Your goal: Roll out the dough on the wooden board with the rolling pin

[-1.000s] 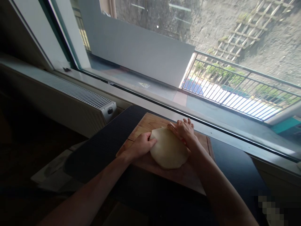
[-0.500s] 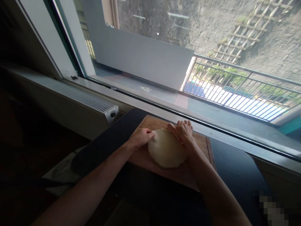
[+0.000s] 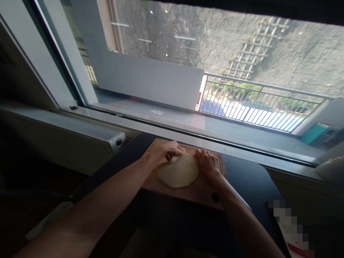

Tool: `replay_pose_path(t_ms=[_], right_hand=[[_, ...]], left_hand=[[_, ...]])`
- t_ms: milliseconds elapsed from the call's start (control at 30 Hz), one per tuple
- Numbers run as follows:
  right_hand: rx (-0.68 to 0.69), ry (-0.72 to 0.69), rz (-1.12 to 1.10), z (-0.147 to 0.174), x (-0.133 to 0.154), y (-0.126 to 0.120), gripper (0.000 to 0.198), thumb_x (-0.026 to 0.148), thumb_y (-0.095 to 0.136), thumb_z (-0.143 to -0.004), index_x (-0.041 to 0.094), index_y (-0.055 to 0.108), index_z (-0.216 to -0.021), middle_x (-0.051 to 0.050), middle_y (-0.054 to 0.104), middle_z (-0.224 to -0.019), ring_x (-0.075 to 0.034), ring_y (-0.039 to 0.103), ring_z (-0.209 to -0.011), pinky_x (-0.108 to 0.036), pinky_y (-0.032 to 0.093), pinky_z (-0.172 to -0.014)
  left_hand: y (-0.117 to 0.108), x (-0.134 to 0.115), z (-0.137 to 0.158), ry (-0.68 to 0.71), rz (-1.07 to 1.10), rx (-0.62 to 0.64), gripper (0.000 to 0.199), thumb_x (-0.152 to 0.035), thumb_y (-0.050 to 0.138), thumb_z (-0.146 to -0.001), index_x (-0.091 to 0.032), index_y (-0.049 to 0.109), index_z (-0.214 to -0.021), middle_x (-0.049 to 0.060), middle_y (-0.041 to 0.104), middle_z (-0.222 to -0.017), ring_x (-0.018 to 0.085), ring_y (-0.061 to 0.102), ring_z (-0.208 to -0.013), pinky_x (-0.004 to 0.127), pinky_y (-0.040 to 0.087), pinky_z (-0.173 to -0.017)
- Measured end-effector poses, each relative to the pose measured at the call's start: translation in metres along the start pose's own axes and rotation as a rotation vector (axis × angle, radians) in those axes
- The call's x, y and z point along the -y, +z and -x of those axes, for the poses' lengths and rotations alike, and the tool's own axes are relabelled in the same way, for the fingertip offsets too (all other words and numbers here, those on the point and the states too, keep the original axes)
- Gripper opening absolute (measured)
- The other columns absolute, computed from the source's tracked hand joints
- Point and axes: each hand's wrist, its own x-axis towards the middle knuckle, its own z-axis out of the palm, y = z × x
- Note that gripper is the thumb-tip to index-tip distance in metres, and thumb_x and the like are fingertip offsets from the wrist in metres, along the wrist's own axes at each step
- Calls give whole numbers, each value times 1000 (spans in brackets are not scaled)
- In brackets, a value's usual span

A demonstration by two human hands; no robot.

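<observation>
A flat, pale round of dough [image 3: 178, 173] lies on a wooden board [image 3: 172, 193]. My left hand [image 3: 172, 148] is bent over the far left edge of the dough, its fingers closed on that edge. At the far right edge, my right hand [image 3: 208, 163] has its fingers curled together against the dough's rim. The fingertips of both hands are partly hidden.
Under the board is a dark table [image 3: 247, 175] with rounded corners, pushed up to a window sill [image 3: 220, 145]. A white radiator [image 3: 91, 139] runs along the wall at left. A dark round hole [image 3: 215, 197] shows near the board's front right corner.
My left hand has shifted from the dough's left side to its far edge. My right hand has gone from lying flat with fingers stretched to curled at the rim. The view has tilted.
</observation>
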Motion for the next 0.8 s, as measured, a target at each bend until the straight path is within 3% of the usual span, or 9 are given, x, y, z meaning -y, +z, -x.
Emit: replay_pose_path(t_ms=[167, 300, 367, 500, 600, 700, 733, 800], right_hand=[[12, 45, 6, 16, -30, 0, 39, 39, 24, -94, 19, 56, -107, -10, 64, -101, -22, 58, -97, -32, 42, -79], [45, 42, -11, 11, -41, -2, 30, 30, 33, -91, 22, 59, -105, -8, 65, -103, -20, 60, -94, -27, 42, -72], [53, 54, -9, 6, -47, -7, 38, 36, 27, -94, 21, 61, -99, -9, 66, -95, -21, 62, -88, -29, 41, -67], [24, 43, 4, 2, -45, -19, 59, 48, 10, -94, 18, 60, -96, -11, 66, -89, -23, 61, -79, -31, 39, -63], [12, -145, -23, 17, -18, -20, 52, 51, 16, -95, 22, 58, -96, -6, 64, -92, -17, 58, -79, -28, 38, -67], [-6, -440, -79, 30, 17, -9, 43, 49, 24, -95, 23, 59, -92, -4, 61, -93, -16, 54, -86, -27, 38, -74], [-29, -476, -87, 29, 27, -5, 40, 47, 26, -95, 24, 58, -94, -4, 60, -96, -16, 52, -90, -28, 37, -77], [-69, -421, -62, 16, 39, -1, 35, 45, 30, -94, 24, 57, -101, -6, 57, -103, -18, 49, -97, -31, 37, -83]], left_hand=[[12, -50, 18, 168, -79, -25, 14, -28, 63, -59, -15, 61, -53, 0, 53, -49, 13, 47, -50, 24, 33, -49], [10, -66, 40, 306, 95, -114, 29, -41, 55, -71, -14, 63, -64, 0, 53, -57, 10, 44, -50, 23, 32, -47], [6, -48, 47, 199, 209, -195, 31, -44, 53, -73, -14, 63, -70, -1, 52, -56, 9, 43, -48, 21, 30, -44], [4, 26, 53, -17, 265, -229, 25, -39, 54, -71, -15, 61, -68, -1, 54, -58, 10, 46, -52, 20, 31, -45], [6, 74, 52, -75, 270, -223, 22, -35, 57, -67, -14, 61, -64, 0, 57, -60, 11, 48, -55, 20, 33, -48], [7, 93, 47, -102, 277, -196, 25, -39, 57, -67, -15, 62, -65, 1, 58, -60, 11, 48, -55, 21, 33, -48], [7, 94, 45, -106, 280, -180, 26, -40, 57, -67, -15, 63, -66, 1, 59, -60, 12, 49, -55, 21, 33, -48], [8, 93, 43, -107, 282, -158, 28, -42, 58, -67, -15, 64, -69, 2, 62, -64, 13, 52, -58, 22, 35, -49]])
